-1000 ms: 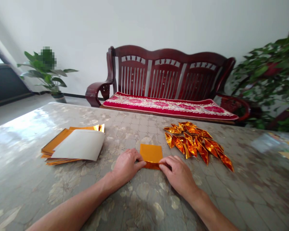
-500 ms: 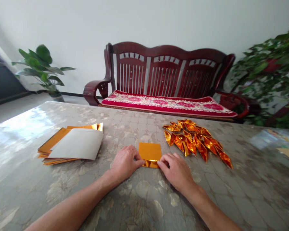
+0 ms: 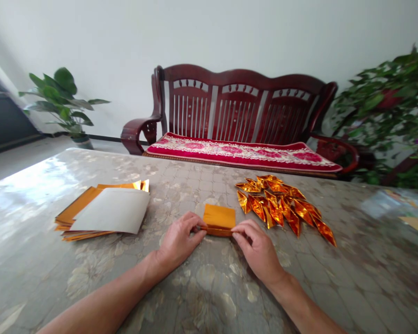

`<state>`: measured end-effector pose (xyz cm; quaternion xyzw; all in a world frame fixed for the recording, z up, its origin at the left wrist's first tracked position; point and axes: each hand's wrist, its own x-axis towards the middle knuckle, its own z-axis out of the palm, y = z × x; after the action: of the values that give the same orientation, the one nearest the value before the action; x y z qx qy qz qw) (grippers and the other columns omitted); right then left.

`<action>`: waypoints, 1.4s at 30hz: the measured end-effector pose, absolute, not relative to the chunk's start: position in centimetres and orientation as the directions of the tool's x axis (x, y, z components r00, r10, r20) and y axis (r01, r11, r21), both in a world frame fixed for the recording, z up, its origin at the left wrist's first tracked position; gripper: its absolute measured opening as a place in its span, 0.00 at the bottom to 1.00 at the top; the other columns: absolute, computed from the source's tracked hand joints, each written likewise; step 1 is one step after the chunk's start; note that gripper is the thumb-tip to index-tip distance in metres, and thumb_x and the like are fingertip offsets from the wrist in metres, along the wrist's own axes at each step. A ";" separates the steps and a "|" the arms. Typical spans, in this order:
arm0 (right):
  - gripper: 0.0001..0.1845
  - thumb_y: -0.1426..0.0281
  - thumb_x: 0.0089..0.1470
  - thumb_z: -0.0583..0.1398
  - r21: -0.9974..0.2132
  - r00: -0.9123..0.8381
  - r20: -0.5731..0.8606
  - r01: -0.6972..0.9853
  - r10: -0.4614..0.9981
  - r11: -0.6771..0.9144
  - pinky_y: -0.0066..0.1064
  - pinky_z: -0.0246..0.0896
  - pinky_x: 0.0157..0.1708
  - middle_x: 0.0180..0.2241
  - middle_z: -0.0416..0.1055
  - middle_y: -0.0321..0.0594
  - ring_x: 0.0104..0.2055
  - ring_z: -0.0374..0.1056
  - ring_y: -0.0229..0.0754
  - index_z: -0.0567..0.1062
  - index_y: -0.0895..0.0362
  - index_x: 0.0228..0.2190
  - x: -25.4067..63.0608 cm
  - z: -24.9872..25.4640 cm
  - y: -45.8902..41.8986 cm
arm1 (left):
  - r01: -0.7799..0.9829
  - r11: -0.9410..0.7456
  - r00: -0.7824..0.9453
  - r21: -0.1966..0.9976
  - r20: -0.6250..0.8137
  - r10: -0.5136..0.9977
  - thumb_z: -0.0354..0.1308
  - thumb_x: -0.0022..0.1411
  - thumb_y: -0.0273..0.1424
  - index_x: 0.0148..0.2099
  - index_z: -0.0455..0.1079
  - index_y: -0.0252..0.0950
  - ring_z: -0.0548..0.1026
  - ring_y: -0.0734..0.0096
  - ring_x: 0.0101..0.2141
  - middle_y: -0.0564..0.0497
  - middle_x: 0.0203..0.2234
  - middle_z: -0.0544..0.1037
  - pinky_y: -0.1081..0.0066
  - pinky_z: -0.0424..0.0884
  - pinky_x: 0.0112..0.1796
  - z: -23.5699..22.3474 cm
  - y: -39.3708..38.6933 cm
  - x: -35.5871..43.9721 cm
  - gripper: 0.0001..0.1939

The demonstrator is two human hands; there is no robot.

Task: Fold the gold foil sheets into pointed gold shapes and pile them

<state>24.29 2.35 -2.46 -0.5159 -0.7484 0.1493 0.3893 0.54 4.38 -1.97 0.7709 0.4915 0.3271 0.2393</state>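
Note:
A small gold foil paper (image 3: pixel 219 216) lies between my hands, with a folded strip along its near edge. My left hand (image 3: pixel 181 239) pinches the left end of that strip between thumb and fingers. At the right end, my right hand (image 3: pixel 256 248) grips the same fold. Right of the paper is a heap of folded gold foil pieces (image 3: pixel 278 204), pointed and shiny. A stack of gold foil sheets (image 3: pixel 73 204) lies to the left, topped by a sheet with its pale side up (image 3: pixel 113 211).
The table (image 3: pixel 202 287) has a patterned, glossy covering. Clear plastic packaging (image 3: pixel 392 204) lies at its right side. Beyond the far edge stands a dark red wooden bench (image 3: pixel 240 113) with a red floral cushion (image 3: pixel 244 150). Potted plants (image 3: pixel 61 99) flank it.
The near edge of the gold foil paper has tipped up from lying flat, and its near part looks narrower. Both hands have shifted slightly but keep hold of its two ends.

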 end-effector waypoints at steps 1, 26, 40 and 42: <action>0.05 0.71 0.61 0.58 -0.621 -0.174 0.466 0.634 0.868 0.460 0.32 0.64 0.41 0.36 0.71 0.37 0.40 0.69 0.42 0.75 0.52 0.34 24.2 -2.4 2.3 | 0.620 -0.434 0.323 0.653 0.291 0.901 0.59 0.61 0.28 0.39 0.75 0.39 0.74 0.70 0.35 0.52 0.35 0.76 0.72 0.68 0.39 -1.7 4.2 0.6 0.05; 0.04 0.73 0.56 0.62 -0.552 -0.233 0.520 0.643 0.822 0.531 0.32 0.60 0.37 0.29 0.70 0.35 0.35 0.67 0.42 0.73 0.53 0.30 21.4 -1.4 1.1 | 0.433 -0.310 0.309 0.846 0.184 0.933 0.61 0.56 0.32 0.31 0.75 0.36 0.75 0.68 0.31 0.54 0.27 0.79 0.75 0.68 0.33 -2.1 2.9 4.3 0.05; 0.08 0.73 0.62 0.56 -0.359 -0.346 0.518 0.743 0.782 0.566 0.35 0.58 0.41 0.36 0.71 0.39 0.40 0.66 0.44 0.70 0.53 0.30 22.2 -1.4 1.9 | 0.551 -0.284 0.268 0.785 0.156 0.951 0.59 0.57 0.31 0.35 0.73 0.36 0.76 0.65 0.32 0.53 0.28 0.78 0.72 0.68 0.33 -1.9 3.7 3.2 0.04; 0.08 0.72 0.64 0.55 -0.232 -0.386 0.529 0.791 0.756 0.566 0.36 0.56 0.38 0.32 0.70 0.39 0.36 0.64 0.44 0.70 0.54 0.31 22.6 -1.3 1.8 | 0.608 -0.262 0.163 0.749 0.206 0.965 0.61 0.56 0.31 0.43 0.72 0.37 0.76 0.63 0.36 0.52 0.34 0.78 0.69 0.70 0.37 -1.9 3.8 2.6 0.11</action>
<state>22.56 1.83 -1.35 -0.4649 -0.8319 -0.0292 0.3017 2.59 3.83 -1.86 0.7168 0.5488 0.3426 0.2601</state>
